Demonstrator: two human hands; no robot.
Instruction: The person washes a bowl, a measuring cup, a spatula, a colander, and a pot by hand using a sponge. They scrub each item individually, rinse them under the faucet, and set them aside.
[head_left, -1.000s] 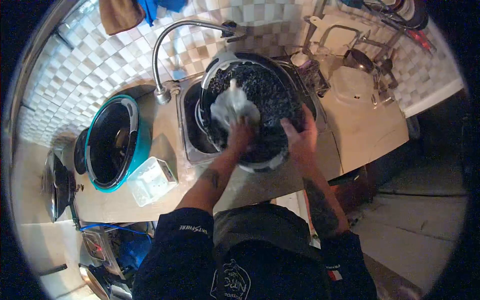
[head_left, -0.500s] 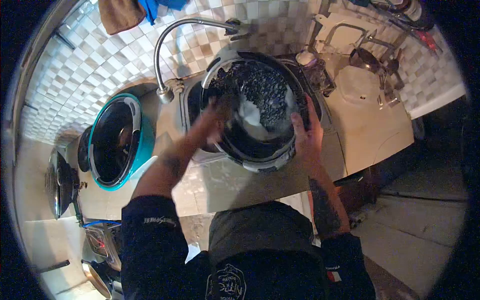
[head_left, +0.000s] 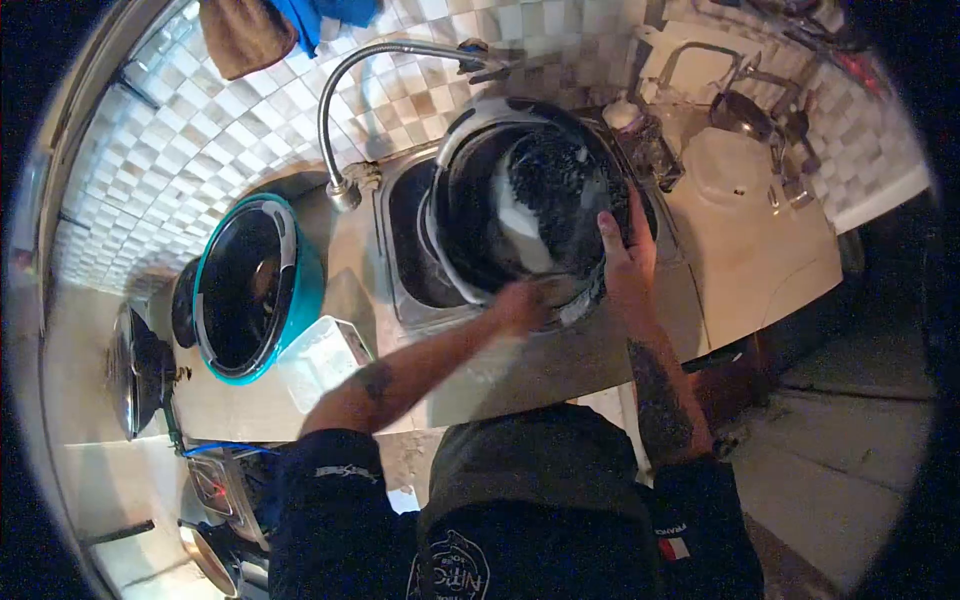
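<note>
A large black round basin (head_left: 470,240) sits tilted over the sink, with whitish suds and bubbles on its dark inside and pale patches along its rim. My right hand (head_left: 628,262) grips its right rim, thumb on the inner side and fingers around the outside. Low on the near inner wall, my left hand (head_left: 530,306) is smeared by motion. Its fingers are too blurred to show whether anything is in them. To the left stands a teal tub (head_left: 308,300) with a black inside and similar pale patches on its rim.
The steel sink (head_left: 410,320) lies under the basin, and a flexible faucet (head_left: 325,110) arches over its left side. A clear plastic container (head_left: 325,360) stands by the teal tub. On the right counter are a translucent lid-like piece (head_left: 725,168) and a dark pan (head_left: 740,113).
My left hand has moved from the basin's left inner side to its near wall, toward the right. The suds inside have shifted. My right hand stays on the right rim.
</note>
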